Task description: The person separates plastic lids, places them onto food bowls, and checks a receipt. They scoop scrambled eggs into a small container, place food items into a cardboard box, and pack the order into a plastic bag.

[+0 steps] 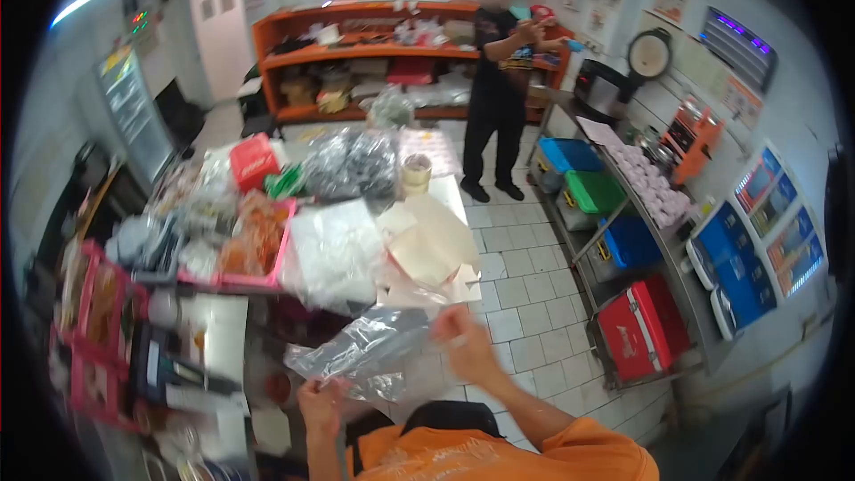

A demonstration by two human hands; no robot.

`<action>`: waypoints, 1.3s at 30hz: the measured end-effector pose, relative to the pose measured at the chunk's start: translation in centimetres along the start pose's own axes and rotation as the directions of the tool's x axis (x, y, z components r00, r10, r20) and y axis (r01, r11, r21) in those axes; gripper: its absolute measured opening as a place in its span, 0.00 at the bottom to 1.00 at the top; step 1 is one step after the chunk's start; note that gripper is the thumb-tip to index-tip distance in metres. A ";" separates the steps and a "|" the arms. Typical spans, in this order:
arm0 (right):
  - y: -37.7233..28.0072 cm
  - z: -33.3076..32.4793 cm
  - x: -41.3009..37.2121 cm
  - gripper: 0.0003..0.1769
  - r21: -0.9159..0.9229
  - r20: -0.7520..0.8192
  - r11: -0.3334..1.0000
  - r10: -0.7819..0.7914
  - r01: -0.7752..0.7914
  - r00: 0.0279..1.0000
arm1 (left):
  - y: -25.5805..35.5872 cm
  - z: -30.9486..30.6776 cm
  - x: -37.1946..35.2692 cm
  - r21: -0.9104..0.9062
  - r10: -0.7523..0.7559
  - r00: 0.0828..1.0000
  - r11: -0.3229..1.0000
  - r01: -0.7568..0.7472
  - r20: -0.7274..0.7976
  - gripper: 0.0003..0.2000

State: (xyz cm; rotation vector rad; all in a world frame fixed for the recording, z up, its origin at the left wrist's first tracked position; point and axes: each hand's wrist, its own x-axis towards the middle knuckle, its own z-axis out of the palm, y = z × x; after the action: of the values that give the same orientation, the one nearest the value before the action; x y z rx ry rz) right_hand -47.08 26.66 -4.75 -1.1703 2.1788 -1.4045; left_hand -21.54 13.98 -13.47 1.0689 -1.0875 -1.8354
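Note:
A clear plastic bag [365, 352] stretches in front of my body, below the table's near edge. My left hand [322, 403] is closed on its lower left part, with the fingers pinching the film. At the bag's upper right side is my right hand [461, 343], its fingers bent and smeared by motion. Whether they grip the film cannot be made out. Just beyond, a stack of clear plastic bags [334, 249] lies on the table, beside cream paper sheets [432, 245].
A pink crate [283, 254] holds orange packets. Behind the stack sit a bundle of dark plastic-wrapped items [352, 165] and a tape roll [416, 174]. Another person [503, 71] stands beyond the table. To the right are a metal counter [659, 236] and a red cool box [643, 330].

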 end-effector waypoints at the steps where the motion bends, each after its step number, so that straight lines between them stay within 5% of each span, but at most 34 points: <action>1: -1.2 2.6 -2.1 0.20 0.100 0.244 0.993 -0.086 0.063 0.966 | 0.2 1.1 -2.8 -0.009 -0.014 0.999 1.000 0.013 -0.053 0.10; 3: -6.2 5.3 -5.4 0.17 0.227 0.370 0.942 -0.320 0.249 0.872 | 2.1 4.0 -7.1 -0.146 0.192 0.966 0.965 -0.218 -0.174 0.10; 5: -7.3 7.3 -6.2 0.13 0.301 0.538 0.939 -0.310 0.165 0.784 | -3.4 -0.9 -8.1 -0.431 -0.112 0.994 0.897 0.099 -0.003 0.13; 6: -7.9 8.1 -7.1 0.09 0.303 0.651 0.950 -0.263 0.074 0.712 | -1.5 -1.5 -9.5 -0.080 0.010 0.998 0.997 -0.005 0.068 0.16; 7: -8.9 8.5 -8.2 0.07 0.296 0.645 0.939 -0.332 0.175 0.688 | -0.2 -1.9 -11.9 -0.272 -0.154 0.988 0.951 0.145 -0.012 0.17; 8: -9.9 9.2 -8.8 0.06 0.307 0.627 0.910 -0.413 0.278 0.660 | 3.1 -0.1 -14.5 -0.371 0.031 0.971 0.921 -0.119 -0.235 0.18; 9: -10.2 9.5 -8.8 0.05 0.373 0.513 0.757 -0.650 0.536 0.561 | 3.5 -2.1 -15.0 0.283 0.465 0.782 0.883 -0.376 -0.414 0.14; 10: -9.2 9.8 -7.2 0.05 0.498 0.407 0.702 -0.707 0.509 0.578 | 8.4 -4.4 -18.5 0.679 0.372 0.876 0.730 -0.073 -0.306 0.20; 11: -6.5 10.3 -4.2 0.03 0.342 0.430 0.877 -0.464 0.336 0.774 | 7.8 -7.3 -20.2 0.693 0.696 0.518 0.678 -0.245 -0.498 0.24; 12: -11.7 9.8 -1.1 0.03 -0.033 0.399 0.962 -0.237 0.273 0.885 | 8.0 -12.8 -22.6 0.697 0.681 0.324 0.712 -0.082 -0.657 0.22; 14: -15.9 12.0 -3.3 0.06 0.020 0.356 0.923 -0.365 0.383 0.860 | 10.7 -15.1 -27.9 0.643 0.612 0.256 0.764 0.055 -0.748 0.16; 16: -16.6 13.9 -5.3 0.09 0.278 0.299 0.699 -0.715 0.659 0.632 | 11.3 -17.1 -30.6 0.548 0.513 0.215 0.822 0.154 -0.831 0.11; 17: -18.3 15.8 -7.0 0.09 0.281 0.306 0.692 -0.721 0.665 0.621 | 11.3 -18.8 -31.0 0.725 0.723 0.125 0.636 0.265 -0.680 0.08; 18: -21.0 19.1 -8.7 0.11 0.520 0.256 0.672 -0.712 0.527 0.654 | 11.6 -20.6 -30.5 0.832 0.887 0.067 0.399 0.386 -0.457 0.10; 19: -22.8 21.4 -11.2 0.13 0.725 0.231 0.592 -0.690 0.352 0.686 | 10.6 -21.2 -29.9 0.627 0.643 0.192 0.766 -0.144 -0.741 0.15; 20: -23.9 22.6 -14.1 0.13 0.731 0.243 0.588 -0.698 0.346 0.673 | 9.3 -21.0 -28.8 0.085 0.377 0.461 0.839 -0.538 -0.803 0.21; 22: -25.3 24.1 -19.2 0.21 0.641 0.694 0.766 -0.605 0.047 0.391 | 6.3 -18.1 -25.4 0.271 0.439 0.313 0.846 -0.459 -0.842 0.22; 23: -23.7 25.5 -19.2 0.21 0.648 0.704 0.761 -0.614 0.030 0.355 | 5.8 -17.8 -25.9 0.011 0.493 0.481 0.706 -0.708 -0.725 0.25; 24: -20.4 27.3 -17.6 0.26 0.669 0.644 0.741 -0.544 -0.050 0.538 | 5.9 -19.7 -27.7 0.491 0.673 0.246 0.699 -0.520 -0.697 0.24; 25: -19.0 29.4 -15.6 0.30 0.699 0.569 0.704 -0.444 -0.123 0.693 | 6.1 -22.3 -30.2 0.828 0.842 0.080 0.540 -0.154 -0.534 0.24; 27: -25.3 29.5 -12.0 0.26 0.507 0.271 0.707 -0.673 0.493 0.688 | 7.0 -25.3 -37.4 0.489 0.486 -0.156 0.872 0.023 -0.860 0.26; 30: -26.5 32.0 -14.0 0.24 0.624 0.390 0.644 -0.748 0.444 0.537 | 3.6 -26.5 -38.6 0.456 0.503 -0.326 0.864 0.213 -0.800 0.33; 31: -28.1 32.2 -16.6 0.24 0.547 0.514 0.762 -0.632 0.346 0.580 | 3.4 -26.2 -37.5 0.455 0.495 -0.301 0.868 0.197 -0.815 0.33; 32: -28.0 33.2 -18.4 0.26 0.625 0.571 0.736 -0.659 0.261 0.490 | 3.4 -25.7 -35.8 0.409 0.407 -0.269 0.911 0.054 -0.873 0.28; 33: -28.7 32.2 -21.6 0.24 0.581 0.642 0.675 -0.723 0.454 0.253 | 3.6 -25.5 -34.0 0.351 0.326 -0.222 0.933 -0.081 -0.919 0.26; 34: -26.5 30.6 -24.1 0.23 0.435 0.768 0.620 -0.634 0.653 0.090 | 2.6 -26.1 -34.9 0.355 0.337 -0.166 0.930 -0.094 -0.927 0.26; 35: -24.3 29.1 -24.8 0.22 0.295 0.886 0.505 -0.461 0.811 -0.035 | 0.6 -27.0 -37.4 0.369 0.354 -0.229 0.929 -0.025 -0.907 0.25; 36: -26.1 31.4 -23.1 0.21 0.677 0.712 0.514 -0.638 0.527 -0.292 | -1.6 -27.9 -40.3 0.380 0.377 -0.288 0.924 0.047 -0.880 0.24; 37: -28.4 35.1 -20.7 0.20 0.909 0.411 0.398 -0.808 0.125 -0.422 | -3.4 -28.8 -42.7 0.388 0.404 -0.349 0.914 0.117 -0.845 0.23; 38: -28.7 37.9 -17.2 0.22 0.857 0.503 0.477 -0.857 0.194 -0.112 | -4.2 -29.2 -43.7 0.387 0.429 -0.417 0.903 0.184 -0.802 0.22; 39: -27.9 40.0 -14.4 0.24 0.799 0.522 0.557 -0.830 0.227 0.197 | -1.2 -26.6 -42.7 0.362 0.281 -0.379 0.918 -0.162 -0.882 0.23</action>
State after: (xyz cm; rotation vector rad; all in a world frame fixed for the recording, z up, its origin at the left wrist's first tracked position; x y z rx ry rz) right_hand -0.08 7.50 -2.38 -1.9391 0.4315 -1.0371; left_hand 18.69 44.09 -10.29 1.6592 -0.1073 0.0608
